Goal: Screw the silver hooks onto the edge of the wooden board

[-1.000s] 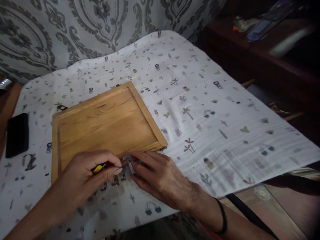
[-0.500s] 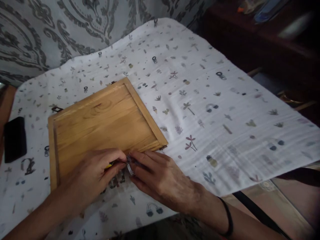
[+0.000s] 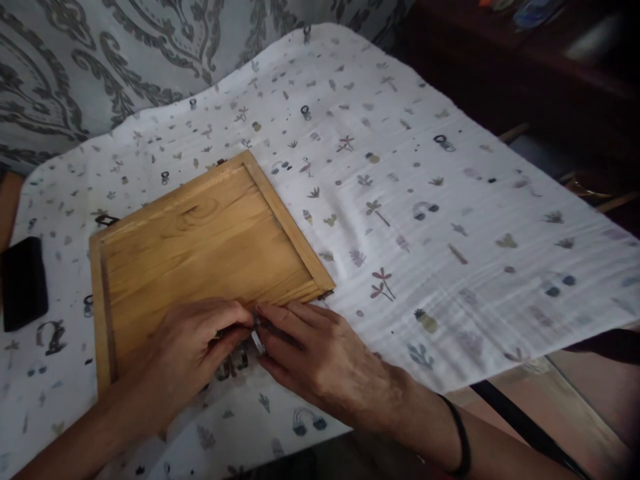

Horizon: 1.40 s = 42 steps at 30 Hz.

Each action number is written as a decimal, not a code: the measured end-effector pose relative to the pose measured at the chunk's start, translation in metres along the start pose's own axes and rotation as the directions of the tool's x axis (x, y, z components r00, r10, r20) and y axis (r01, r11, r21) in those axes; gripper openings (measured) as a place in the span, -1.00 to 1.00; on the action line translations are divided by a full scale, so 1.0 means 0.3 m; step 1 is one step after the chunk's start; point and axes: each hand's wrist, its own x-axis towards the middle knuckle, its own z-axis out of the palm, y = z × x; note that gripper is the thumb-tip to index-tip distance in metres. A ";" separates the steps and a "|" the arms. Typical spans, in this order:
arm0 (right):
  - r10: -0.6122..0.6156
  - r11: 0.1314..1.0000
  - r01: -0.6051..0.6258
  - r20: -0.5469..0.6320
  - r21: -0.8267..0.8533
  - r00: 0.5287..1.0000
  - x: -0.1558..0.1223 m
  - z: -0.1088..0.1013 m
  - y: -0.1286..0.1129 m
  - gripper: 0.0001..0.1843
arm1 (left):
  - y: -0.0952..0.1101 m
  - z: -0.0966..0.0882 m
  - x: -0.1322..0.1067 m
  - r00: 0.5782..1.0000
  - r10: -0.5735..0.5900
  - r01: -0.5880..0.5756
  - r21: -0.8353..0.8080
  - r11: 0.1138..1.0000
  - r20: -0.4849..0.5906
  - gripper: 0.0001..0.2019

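A wooden framed panel (image 3: 210, 240) lies flat on the patterned cloth, with small dark metal fittings along its edges. My left hand (image 3: 195, 347) is over the panel's near edge, thumb and forefinger pinched together on something I cannot make out. Its fingertips meet those of my right hand (image 3: 320, 353), which is closed around a small shiny silvery piece (image 3: 258, 341). Most of that piece is hidden by the fingers. Just below the left fingertips are several small dark metal pieces (image 3: 235, 365), partly covered by the hand.
A black phone (image 3: 24, 283) rests on the cloth at the far left. The white printed cloth (image 3: 380, 220) covers the table, its edge dropping off at the lower right. Behind hangs a grey patterned curtain (image 3: 150, 47). Dark furniture (image 3: 480, 73) stands at the upper right.
The view has shifted slightly. A bit of yellow that showed in my left hand is now out of sight. Both hands keep nearly the same place and grip.
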 end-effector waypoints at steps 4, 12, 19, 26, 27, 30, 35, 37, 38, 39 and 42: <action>0.000 1.000 0.000 -0.008 -0.002 1.000 -0.001 0.000 -0.001 -0.80 | 0.000 0.003 0.003 1.000 0.000 0.000 -0.007 1.000 0.002 -0.75; -0.001 1.000 0.001 -0.020 -0.014 1.000 -0.003 0.001 0.001 -0.81 | 0.012 -0.010 0.012 0.999 -0.039 0.039 -0.027 0.999 -0.024 -0.80; 0.001 1.000 -0.001 -0.014 -0.018 1.000 -0.006 0.004 -0.003 -0.83 | 0.019 -0.017 0.019 0.999 -0.032 0.032 0.001 0.999 -0.028 -0.77; 0.008 1.000 -0.008 -0.014 -0.021 1.000 -0.008 0.004 -0.002 -0.85 | 0.008 0.003 0.008 1.000 -0.012 0.013 0.018 1.000 -0.021 -0.75; 0.007 1.000 -0.007 -0.008 -0.023 1.000 -0.009 0.004 -0.002 -0.85 | 0.005 0.006 0.006 1.000 -0.007 0.007 0.021 1.000 -0.025 -0.74; 0.000 1.000 0.000 0.000 -0.026 1.000 -0.010 0.006 -0.001 -0.86 | 0.000 0.012 0.001 1.000 0.016 -0.016 0.011 1.000 -0.023 -0.71; -0.007 1.000 0.007 -0.001 -0.018 1.000 -0.011 0.009 0.002 -0.88 | 0.002 0.014 -0.005 0.999 0.046 -0.046 0.000 0.999 -0.029 -0.65; -0.012 1.000 0.012 -0.004 -0.014 1.000 -0.012 0.008 0.003 -0.88 | 0.002 0.015 -0.006 0.998 0.051 -0.051 -0.001 0.999 -0.020 -0.66; -0.015 1.000 0.015 0.000 -0.015 1.000 -0.012 0.007 0.004 -0.88 | 0.003 0.014 -0.005 0.999 0.052 -0.053 -0.003 0.999 -0.015 -0.68; -0.014 1.000 0.014 0.010 -0.017 1.000 -0.012 0.005 0.004 -0.87 | 0.003 0.013 -0.005 0.999 0.051 -0.051 -0.006 0.999 -0.015 -0.70; -0.002 1.000 0.002 0.022 -0.025 1.000 -0.010 0.002 0.004 -0.84 | 0.008 0.004 -0.003 0.998 0.054 -0.054 -0.009 0.998 -0.044 -0.72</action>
